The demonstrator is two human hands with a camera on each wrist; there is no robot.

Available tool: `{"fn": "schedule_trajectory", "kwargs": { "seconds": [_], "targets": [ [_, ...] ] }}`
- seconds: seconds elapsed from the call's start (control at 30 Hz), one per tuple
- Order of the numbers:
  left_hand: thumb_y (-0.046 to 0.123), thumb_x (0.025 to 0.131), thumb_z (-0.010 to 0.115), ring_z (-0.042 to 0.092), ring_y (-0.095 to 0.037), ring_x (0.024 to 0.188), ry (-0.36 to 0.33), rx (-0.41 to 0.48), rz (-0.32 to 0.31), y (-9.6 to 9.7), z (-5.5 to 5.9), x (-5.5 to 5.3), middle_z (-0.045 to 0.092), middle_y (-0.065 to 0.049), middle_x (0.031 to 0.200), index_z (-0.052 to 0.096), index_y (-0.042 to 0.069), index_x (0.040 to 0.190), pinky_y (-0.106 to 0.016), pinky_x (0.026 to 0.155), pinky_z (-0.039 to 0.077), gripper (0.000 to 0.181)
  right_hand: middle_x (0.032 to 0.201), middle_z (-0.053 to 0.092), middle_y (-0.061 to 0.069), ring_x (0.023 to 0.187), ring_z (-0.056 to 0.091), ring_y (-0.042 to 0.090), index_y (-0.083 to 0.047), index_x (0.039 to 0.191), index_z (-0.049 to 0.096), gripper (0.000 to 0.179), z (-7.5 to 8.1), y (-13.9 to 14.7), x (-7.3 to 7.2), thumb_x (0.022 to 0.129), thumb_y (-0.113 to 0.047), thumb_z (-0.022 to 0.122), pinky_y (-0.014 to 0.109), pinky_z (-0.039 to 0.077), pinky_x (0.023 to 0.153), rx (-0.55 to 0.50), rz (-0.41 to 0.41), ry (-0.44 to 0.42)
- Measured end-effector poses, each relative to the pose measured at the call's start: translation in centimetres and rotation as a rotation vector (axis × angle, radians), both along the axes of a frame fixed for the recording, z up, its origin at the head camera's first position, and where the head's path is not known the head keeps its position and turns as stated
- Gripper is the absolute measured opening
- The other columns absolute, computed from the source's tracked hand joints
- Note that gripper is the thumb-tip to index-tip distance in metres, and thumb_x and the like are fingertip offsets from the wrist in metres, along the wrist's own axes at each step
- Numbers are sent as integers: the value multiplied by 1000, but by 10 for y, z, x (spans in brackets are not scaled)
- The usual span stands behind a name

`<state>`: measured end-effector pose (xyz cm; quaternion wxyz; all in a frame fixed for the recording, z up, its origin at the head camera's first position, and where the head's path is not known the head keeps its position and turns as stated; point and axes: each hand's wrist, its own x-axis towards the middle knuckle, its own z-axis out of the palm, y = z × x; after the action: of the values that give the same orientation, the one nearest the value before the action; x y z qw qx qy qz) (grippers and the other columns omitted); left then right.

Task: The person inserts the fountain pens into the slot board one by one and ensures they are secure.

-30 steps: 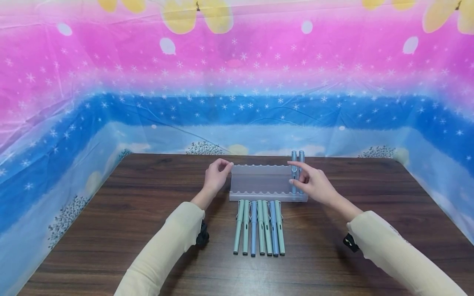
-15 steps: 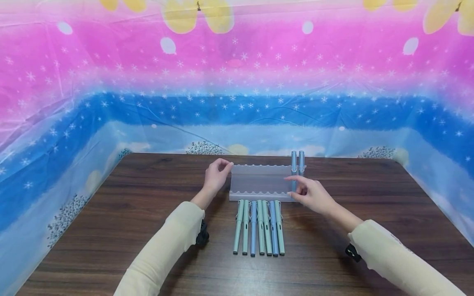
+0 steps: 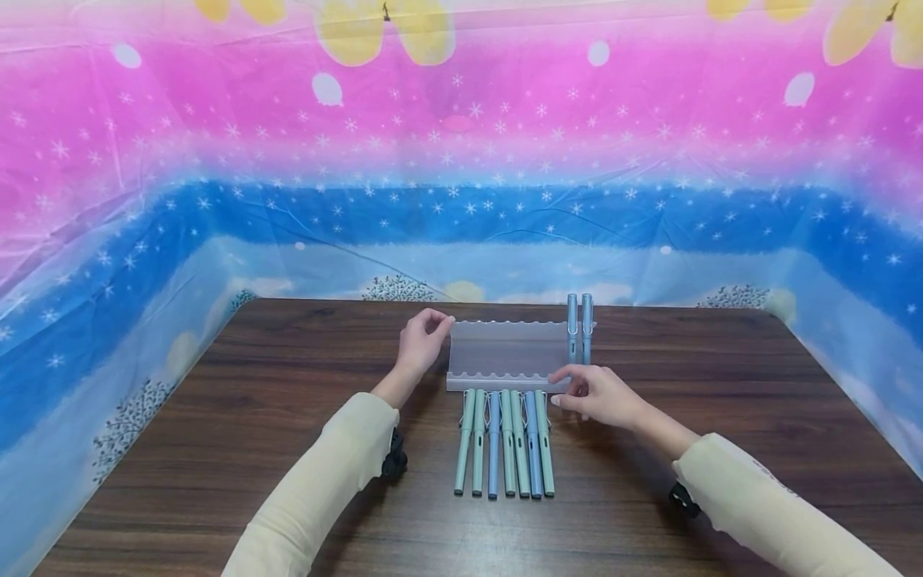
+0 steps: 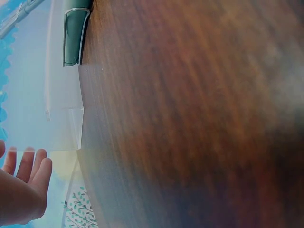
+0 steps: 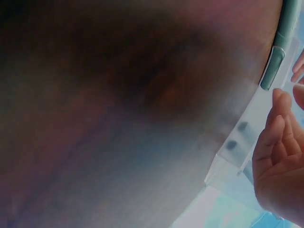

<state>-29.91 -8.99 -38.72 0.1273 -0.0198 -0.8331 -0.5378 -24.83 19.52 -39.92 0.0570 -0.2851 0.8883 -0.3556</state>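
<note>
A clear plastic pen rack [image 3: 505,351] with scalloped edges lies across the table. At its upper left corner my left hand [image 3: 421,344] pinches the edge between thumb and index finger. Two metallic blue pens [image 3: 573,328] rest side by side in the rack's right-end slots. Below the rack is a row of several capped green and blue pens [image 3: 509,445], clips toward the rack. My right hand [image 3: 602,396], thumb and index finger apart with nothing between them, hovers beside the cap of the rightmost green pen [image 3: 546,449]. The right wrist view shows that green cap [image 5: 272,69] close to the fingertips.
The dark wood-grain table [image 3: 288,361] reaches back to a printed cloth backdrop [image 3: 461,200] around its far side and ends. Both forearms, in cream sleeves [image 3: 317,481], flank the pen row.
My right hand has come down from the blue pens at the rack's right end to the cap ends of the pen row. The left hand stays at the rack's corner.
</note>
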Motion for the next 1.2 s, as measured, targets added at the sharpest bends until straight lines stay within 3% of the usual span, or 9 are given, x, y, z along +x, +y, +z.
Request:
{"fn": "schedule_trajectory", "kwargs": {
  "seconds": [0.17, 0.53, 0.9, 1.2],
  "targets": [
    [22, 87, 56, 54, -22, 83, 6, 4, 0, 0, 0, 0, 60, -8, 89, 59, 3, 90, -35, 79, 41, 19, 64, 57, 0, 47, 52, 15, -4, 106, 55, 28, -3, -5, 3, 83, -18, 61, 27, 40, 42, 20, 1, -10],
    [23, 87, 57, 54, -21, 83, -3, 7, 6, 1, 0, -2, 60, -8, 89, 59, 4, 90, -34, 78, 42, 19, 59, 53, -4, 46, 50, 10, -5, 103, 58, 31, -2, -18, 10, 80, -24, 65, 27, 40, 41, 101, -103, 22],
    [23, 87, 57, 55, -21, 83, -7, 13, -6, 1, 0, -1, 60, -8, 90, 59, 4, 91, -35, 79, 42, 19, 57, 52, -7, 45, 49, 7, -6, 102, 57, 30, 1, -20, 15, 78, -22, 66, 26, 35, 38, 178, -127, 48],
    [23, 87, 57, 55, -22, 81, -10, 16, -5, 0, -1, 0, 60, -8, 89, 59, 4, 90, -35, 77, 42, 19, 62, 53, -3, 45, 52, 13, -1, 106, 56, 33, 4, -17, 17, 78, -17, 65, 27, 40, 41, 167, -116, -45]
  ]
}}
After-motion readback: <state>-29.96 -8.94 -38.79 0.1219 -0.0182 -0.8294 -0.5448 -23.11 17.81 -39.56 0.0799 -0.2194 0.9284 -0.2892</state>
